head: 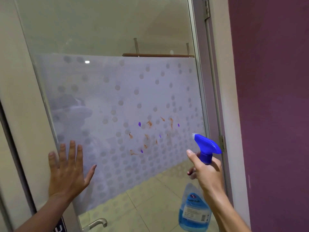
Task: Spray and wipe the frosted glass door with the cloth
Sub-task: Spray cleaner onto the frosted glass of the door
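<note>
The frosted glass door (pixel 103 91) fills the middle of the head view, with a dotted frosted band across it. Orange and purple smears (pixel 148 134) mark the band at the lower right. My right hand (pixel 205 171) grips a spray bottle (pixel 194 213) of blue liquid by the neck, and its blue trigger head (pixel 207 144) points left at the smears. My left hand (pixel 68 169) is flat against the door's left edge, fingers spread, holding nothing. No cloth is in view.
A metal door handle (pixel 97 223) sticks out at the bottom. The door frame with a hinge (pixel 222 143) stands to the right, beside a purple wall (pixel 270 97). Tiled floor (pixel 155 198) shows through the clear glass below the band.
</note>
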`<state>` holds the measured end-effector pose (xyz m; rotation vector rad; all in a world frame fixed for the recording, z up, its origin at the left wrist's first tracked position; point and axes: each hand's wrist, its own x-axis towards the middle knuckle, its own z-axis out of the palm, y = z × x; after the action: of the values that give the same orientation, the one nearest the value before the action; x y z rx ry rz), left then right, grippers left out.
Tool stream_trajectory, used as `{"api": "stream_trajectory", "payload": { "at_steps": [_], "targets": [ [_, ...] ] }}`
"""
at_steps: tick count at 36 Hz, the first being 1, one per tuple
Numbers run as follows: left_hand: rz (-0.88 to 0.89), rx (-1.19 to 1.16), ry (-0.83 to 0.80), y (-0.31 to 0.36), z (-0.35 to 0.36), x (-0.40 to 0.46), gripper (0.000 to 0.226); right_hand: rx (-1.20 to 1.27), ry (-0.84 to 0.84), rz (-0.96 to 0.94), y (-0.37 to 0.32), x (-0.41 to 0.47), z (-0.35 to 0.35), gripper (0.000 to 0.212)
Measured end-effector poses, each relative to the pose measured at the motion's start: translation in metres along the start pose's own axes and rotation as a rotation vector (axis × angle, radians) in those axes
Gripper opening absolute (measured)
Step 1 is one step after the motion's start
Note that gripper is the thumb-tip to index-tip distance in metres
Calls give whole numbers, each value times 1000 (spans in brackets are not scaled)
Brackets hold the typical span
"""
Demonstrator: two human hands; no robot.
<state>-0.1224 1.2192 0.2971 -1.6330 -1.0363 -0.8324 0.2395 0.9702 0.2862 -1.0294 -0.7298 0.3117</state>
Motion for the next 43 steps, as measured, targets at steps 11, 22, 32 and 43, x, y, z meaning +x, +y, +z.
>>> {"api": "stream_trajectory", "payload": {
  "at_steps": [11,22,32,43],
  "targets": [
    [4,13,-14,1,-3,1,98,73,-62,59,1,-13,10,21],
    [-28,-30,-145,11,-21,0,98,86,-149,90,6,-32,-11,12],
    [-118,-148,-461,34,-52,-15,113,106,-252,170,18,-42,-29,13],
    [-256,-178,-705,68,-110,-96,113,149,-351,208,24,-64,-30,13]
  ]
}}
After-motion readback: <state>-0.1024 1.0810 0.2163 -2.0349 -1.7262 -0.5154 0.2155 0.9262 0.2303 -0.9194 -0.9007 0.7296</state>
